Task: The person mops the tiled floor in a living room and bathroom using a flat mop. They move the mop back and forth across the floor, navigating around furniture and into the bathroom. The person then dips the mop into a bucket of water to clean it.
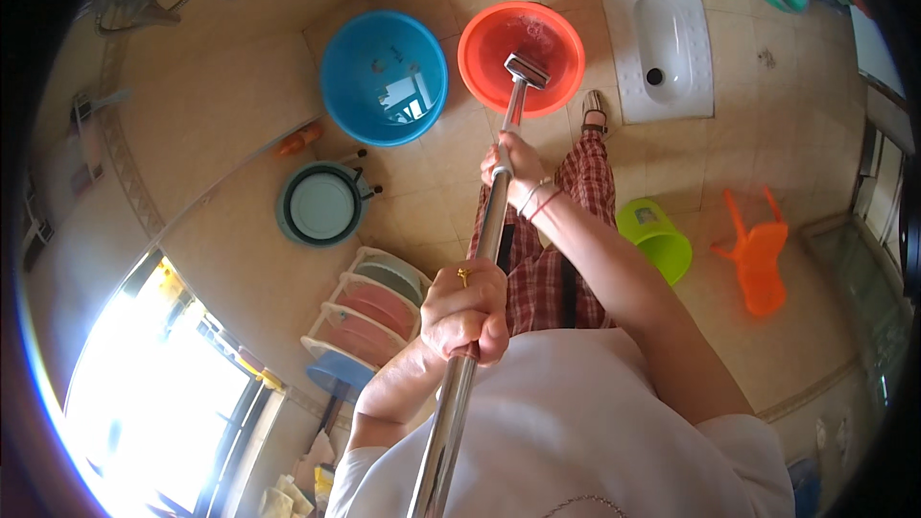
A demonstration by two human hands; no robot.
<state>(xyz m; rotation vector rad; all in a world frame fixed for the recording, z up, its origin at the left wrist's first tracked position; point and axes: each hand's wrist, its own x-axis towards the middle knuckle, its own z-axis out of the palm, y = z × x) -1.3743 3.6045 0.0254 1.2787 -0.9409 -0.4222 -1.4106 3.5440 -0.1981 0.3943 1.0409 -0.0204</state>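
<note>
A long chrome-handled mop slants away from my body, its rectangular metal head over the orange-red basin, which holds some water with foam. My left hand, with a gold ring on one finger, is wrapped round the upper part of the handle near my chest. Lower down, my right hand grips the same handle, with a red band and a bracelet at the wrist. Whether the mop's underside touches the basin's bottom is hidden.
Left of the basin stands a blue tub of water. A white squat toilet lies to the right. Nearby are a lime-green bucket, an orange stool, a grey-green folding basin and a rack of basins.
</note>
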